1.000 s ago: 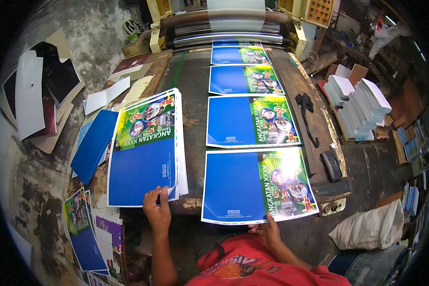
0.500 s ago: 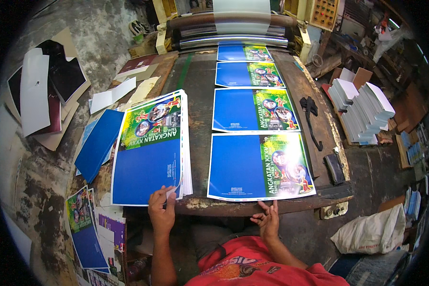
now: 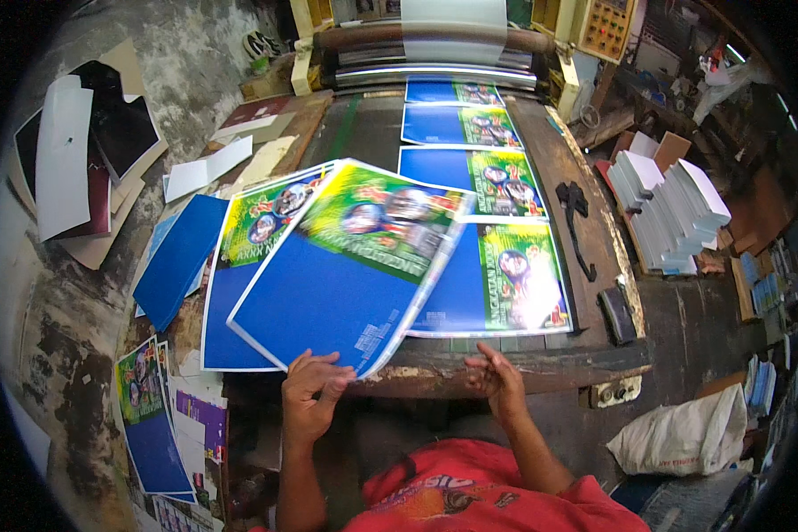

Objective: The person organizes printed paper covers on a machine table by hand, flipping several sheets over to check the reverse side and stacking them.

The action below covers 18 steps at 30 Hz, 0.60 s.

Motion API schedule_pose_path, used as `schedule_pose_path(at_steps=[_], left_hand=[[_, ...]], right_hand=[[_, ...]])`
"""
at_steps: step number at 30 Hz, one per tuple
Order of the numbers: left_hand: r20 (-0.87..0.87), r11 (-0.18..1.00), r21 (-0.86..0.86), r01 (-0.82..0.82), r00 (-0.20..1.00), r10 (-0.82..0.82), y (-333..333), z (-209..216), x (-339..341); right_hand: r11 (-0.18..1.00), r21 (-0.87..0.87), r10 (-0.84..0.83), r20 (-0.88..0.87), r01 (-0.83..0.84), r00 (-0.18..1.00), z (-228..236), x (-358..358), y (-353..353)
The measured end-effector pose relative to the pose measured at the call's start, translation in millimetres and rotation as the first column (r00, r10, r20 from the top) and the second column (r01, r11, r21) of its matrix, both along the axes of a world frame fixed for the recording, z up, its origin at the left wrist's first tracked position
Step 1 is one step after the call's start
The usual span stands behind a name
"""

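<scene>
My left hand (image 3: 313, 395) pinches the near edge of a glossy printed sheet (image 3: 319, 301), blue with a green picture panel. This sheet hangs slanted over the stack of matching sheets (image 3: 223, 328) and covers part of the nearest sheet on the feed bed. On that bed (image 3: 372, 133), printed sheets (image 3: 421, 174) lie in a row leading up to the rollers (image 3: 426, 40). My right hand (image 3: 501, 386) is just off the bed's front edge, fingers apart and holding nothing.
A folded blue sheet (image 3: 182, 262) lies left of the stack. Along the bed's right side are a black strap (image 3: 576, 226) and a dark block (image 3: 616, 315). White paper piles (image 3: 674, 213) stand farther right, with a white sack (image 3: 683, 432) below them.
My left hand has lifted the top sheet off the stack and swung it rightward at a slant. The row on the bed has shifted away toward the rollers. My right hand's fingers have spread.
</scene>
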State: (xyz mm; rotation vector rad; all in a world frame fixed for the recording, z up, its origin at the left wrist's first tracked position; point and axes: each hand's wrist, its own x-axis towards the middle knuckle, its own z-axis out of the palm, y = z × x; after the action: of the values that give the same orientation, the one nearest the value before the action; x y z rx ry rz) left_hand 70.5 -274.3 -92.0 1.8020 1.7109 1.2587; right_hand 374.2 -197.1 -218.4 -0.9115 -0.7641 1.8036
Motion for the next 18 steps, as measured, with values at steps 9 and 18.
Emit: schedule_pose_path(at_steps=[9,18], left_hand=[[-0.32,0.997,0.077,0.028,0.947,-0.002,-3.9,-5.5,10.5],[-0.18,0.938,0.148,-0.312,0.924,0.336,18.1,-40.2,-17.9]], right_hand=[[0.956,-0.291,-0.026,-0.217,-0.039,0.976,-23.6,1.3,-3.5],[0.946,-0.307,0.108,-0.005,-0.104,0.994,-72.4,21.0,-83.1]])
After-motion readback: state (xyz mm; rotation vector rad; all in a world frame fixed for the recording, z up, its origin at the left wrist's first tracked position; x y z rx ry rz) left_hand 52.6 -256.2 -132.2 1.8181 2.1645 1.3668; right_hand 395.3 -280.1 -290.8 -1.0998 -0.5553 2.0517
